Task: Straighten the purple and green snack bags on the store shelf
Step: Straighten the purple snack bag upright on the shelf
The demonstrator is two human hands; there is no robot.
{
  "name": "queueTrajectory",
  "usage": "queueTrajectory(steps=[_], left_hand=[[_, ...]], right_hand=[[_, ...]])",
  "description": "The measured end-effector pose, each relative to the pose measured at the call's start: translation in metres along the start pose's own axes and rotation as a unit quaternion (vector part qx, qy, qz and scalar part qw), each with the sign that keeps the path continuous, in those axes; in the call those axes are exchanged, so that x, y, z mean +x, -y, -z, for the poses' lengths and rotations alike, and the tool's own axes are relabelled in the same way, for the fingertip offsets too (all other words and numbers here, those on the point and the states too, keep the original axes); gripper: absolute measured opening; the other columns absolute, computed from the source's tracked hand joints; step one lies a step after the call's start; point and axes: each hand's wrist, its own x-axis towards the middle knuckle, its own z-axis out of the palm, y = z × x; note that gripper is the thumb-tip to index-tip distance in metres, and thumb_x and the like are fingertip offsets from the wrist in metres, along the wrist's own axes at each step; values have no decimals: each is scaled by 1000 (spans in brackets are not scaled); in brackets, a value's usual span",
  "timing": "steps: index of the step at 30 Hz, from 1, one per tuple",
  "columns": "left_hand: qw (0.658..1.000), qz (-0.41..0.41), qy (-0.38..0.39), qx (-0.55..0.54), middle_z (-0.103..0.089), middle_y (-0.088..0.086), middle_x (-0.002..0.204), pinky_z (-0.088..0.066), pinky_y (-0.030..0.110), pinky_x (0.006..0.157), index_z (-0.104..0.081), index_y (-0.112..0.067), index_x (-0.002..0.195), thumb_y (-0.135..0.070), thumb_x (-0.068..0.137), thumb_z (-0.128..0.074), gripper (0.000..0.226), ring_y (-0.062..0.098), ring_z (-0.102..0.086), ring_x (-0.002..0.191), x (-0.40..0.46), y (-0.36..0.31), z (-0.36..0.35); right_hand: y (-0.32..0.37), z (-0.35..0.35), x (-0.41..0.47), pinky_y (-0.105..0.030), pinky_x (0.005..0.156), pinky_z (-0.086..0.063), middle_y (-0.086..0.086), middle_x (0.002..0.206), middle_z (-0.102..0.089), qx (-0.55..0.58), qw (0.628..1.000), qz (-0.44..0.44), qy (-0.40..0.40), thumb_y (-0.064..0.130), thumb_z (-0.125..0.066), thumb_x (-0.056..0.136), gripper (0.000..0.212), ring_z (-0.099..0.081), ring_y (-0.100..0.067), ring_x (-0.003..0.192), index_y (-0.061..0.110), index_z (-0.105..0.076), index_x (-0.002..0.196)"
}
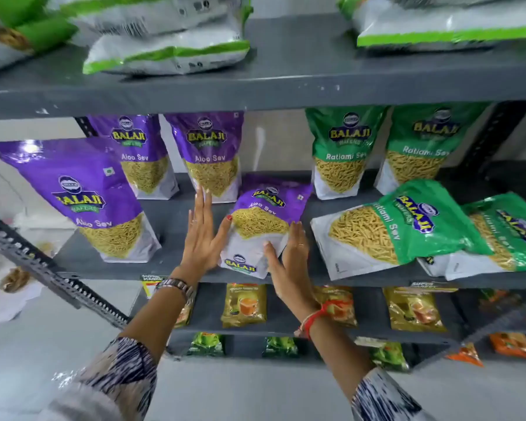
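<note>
Patterned sleeves lead up to both hands flanking the fallen purple bag [261,226] at shelf centre. Left hand [202,235] lies flat and unclenched against its 9 o'clock edge; right hand [289,253] presses its 3 o'clock edge, thumb on the white base, fingers extended, nothing clenched. Two green bags [401,229] lie toppled at 3 o'clock. Risk: palm pressure alone may let the slick pouch slide off the shelf lip [362,281].
</note>
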Motion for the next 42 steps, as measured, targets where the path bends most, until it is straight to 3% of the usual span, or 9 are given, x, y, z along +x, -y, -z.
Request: queueTrajectory(steps=[3,6,8,12,20,24,33,37,42], left_hand=[[981,148,45,-114,-2,16,158,-6,33,118,-5,-14,146,-32,96,-35,61,21,-5,146,26,15,-12],[844,397,45,-357,-60,15,117,-42,37,99,-57,-5,114,-41,95,-33,47,29,-56,107,51,23,-21],[814,428,128,-371,-64,13,85,-47,34,83,-62,-6,89,-35,94,-41,36,26,-58,81,60,30,-25],[776,444,167,-416,-70,5,76,-54,28,73,-63,-9,86,-21,91,-49,19,18,-62,74,62,37,-36],[756,428,186,-458,-72,-2,56,-56,24,65,-58,-7,81,-7,94,-37,25,16,-68,61,46,36,-23],[769,407,106,-481,-68,7,78,-54,34,75,-57,-7,87,-4,92,-42,17,20,-64,73,20,28,-2],[784,297,54,-543,-67,-8,58,-52,20,47,-52,-17,74,-10,94,-41,24,7,-63,53,-34,-5,61],[791,265,48,-550,-61,1,77,-49,33,65,-51,-17,78,-11,94,-40,21,15,-58,69,-44,-3,76],[835,289,0,-469,-61,-1,76,-48,23,65,-52,-19,79,-7,94,-39,23,10,-58,66,-36,4,75]], right_hand=[[-10,-13,26,-49,106,-36,-29,129,-53,89,989,-100,-63,13,-58,87,44,-49,-38,122,-8,-47,124],[-15,-19,49,-41,94,-47,-26,122,-60,210,945,-238,-82,13,-57,88,38,-58,-30,108,-5,-51,120],[-22,-22,62,-28,79,-49,-24,120,-63,256,919,-289,-85,16,-57,89,38,-59,-24,99,-5,-55,119],[-27,-26,75,-28,63,-43,-14,84,-65,324,874,-345,-108,18,-58,89,26,-59,-23,75,-4,-63,103],[-19,-18,59,-30,60,-41,-11,71,-55,412,834,-351,-106,-6,-40,89,30,-51,-24,65,9,-56,69],[-7,-5,31,-29,61,-46,-8,73,-55,419,849,-306,-98,-7,-38,91,31,-54,-18,66,12,-49,70],[31,22,-14,-21,55,-52,8,59,-66,449,872,-188,-46,4,-43,95,26,-62,-5,58,17,-52,75],[37,19,-20,-16,50,-52,13,54,-66,448,882,-144,-17,5,-42,96,27,-62,1,53,17,-52,74],[38,1,-8,-23,58,-53,10,59,-67,435,886,-158,-6,3,-42,95,28,-63,-4,59,19,-52,74]])
